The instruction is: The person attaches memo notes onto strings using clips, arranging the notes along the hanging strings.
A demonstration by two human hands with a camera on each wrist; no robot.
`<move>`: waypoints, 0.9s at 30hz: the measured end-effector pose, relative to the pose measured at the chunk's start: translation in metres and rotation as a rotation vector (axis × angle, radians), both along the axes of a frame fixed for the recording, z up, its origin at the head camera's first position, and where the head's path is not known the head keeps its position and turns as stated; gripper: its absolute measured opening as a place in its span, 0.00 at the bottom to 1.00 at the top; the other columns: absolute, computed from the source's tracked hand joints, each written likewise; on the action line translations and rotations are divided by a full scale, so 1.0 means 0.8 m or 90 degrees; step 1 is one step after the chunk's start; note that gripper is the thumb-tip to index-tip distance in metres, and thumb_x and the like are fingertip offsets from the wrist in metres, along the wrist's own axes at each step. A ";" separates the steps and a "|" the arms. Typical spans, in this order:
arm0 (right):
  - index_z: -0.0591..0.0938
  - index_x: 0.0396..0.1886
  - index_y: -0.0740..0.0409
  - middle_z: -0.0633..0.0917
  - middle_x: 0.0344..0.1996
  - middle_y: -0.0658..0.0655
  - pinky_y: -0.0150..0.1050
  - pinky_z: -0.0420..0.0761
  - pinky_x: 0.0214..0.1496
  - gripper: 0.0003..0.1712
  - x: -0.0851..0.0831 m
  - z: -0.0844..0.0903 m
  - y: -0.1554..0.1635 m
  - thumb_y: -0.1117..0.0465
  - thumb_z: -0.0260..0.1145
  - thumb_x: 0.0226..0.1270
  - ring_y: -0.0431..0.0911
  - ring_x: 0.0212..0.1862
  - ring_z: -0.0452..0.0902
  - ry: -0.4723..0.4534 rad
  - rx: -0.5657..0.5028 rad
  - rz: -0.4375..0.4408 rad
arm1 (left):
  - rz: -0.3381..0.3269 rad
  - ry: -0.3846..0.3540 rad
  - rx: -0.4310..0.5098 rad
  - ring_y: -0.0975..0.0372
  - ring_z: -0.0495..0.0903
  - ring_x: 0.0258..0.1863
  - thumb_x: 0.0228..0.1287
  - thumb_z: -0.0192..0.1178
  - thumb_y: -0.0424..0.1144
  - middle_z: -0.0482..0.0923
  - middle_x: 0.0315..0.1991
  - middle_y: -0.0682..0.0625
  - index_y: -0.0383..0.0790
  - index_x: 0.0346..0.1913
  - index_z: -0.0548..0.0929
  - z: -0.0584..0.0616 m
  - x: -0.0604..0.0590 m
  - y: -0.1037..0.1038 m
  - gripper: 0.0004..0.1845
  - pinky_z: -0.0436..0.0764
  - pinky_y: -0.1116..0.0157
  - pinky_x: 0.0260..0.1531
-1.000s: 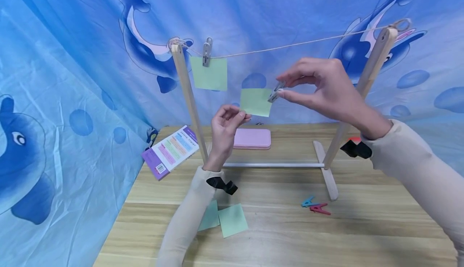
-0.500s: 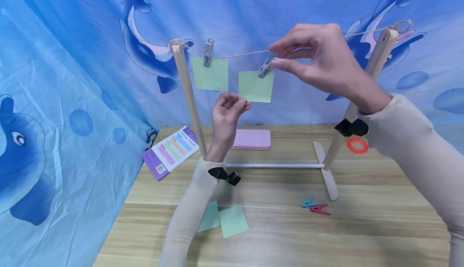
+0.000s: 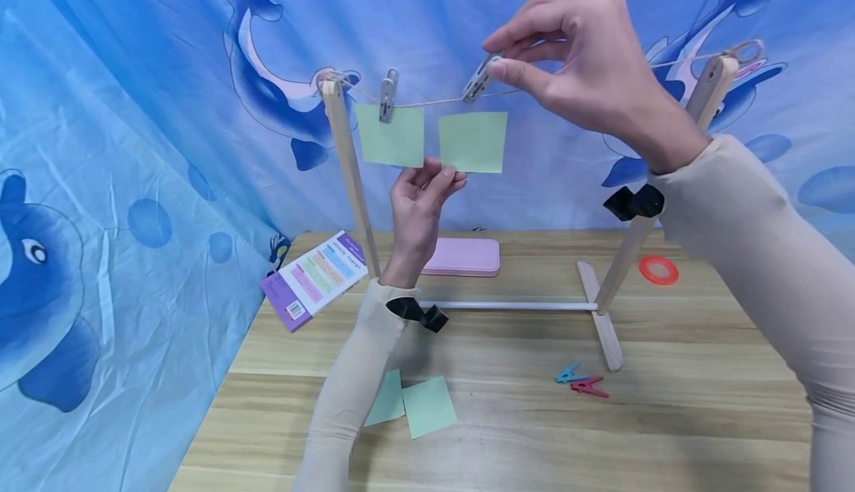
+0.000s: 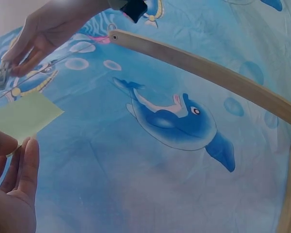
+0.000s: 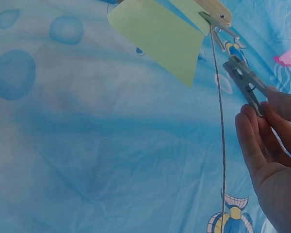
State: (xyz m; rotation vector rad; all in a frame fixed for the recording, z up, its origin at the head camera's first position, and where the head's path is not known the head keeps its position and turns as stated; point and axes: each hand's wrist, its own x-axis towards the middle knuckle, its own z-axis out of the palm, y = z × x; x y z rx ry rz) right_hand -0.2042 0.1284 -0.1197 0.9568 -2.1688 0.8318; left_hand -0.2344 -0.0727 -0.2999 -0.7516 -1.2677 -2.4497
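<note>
Right hand (image 3: 588,69) pinches grey plastic clothespin (image 3: 476,82) at the string, above the square pale-green paper note (image 3: 473,142). Left hand (image 3: 417,206) pinches note's lower corner — light, floppy; hold near edges.

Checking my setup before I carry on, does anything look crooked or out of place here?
The second green note isn't clipped: the left hand holds its lower corner while the right hand pinches the grey peg tilted above the string.
</note>
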 end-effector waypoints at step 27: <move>0.89 0.43 0.54 0.87 0.41 0.48 0.25 0.82 0.54 0.10 -0.018 0.012 -0.031 0.56 0.67 0.67 0.36 0.43 0.83 0.022 0.043 -0.018 | -0.024 -0.004 0.041 0.61 0.87 0.35 0.67 0.55 0.23 0.80 0.34 0.50 0.38 0.41 0.76 0.018 0.004 -0.007 0.07 0.87 0.66 0.46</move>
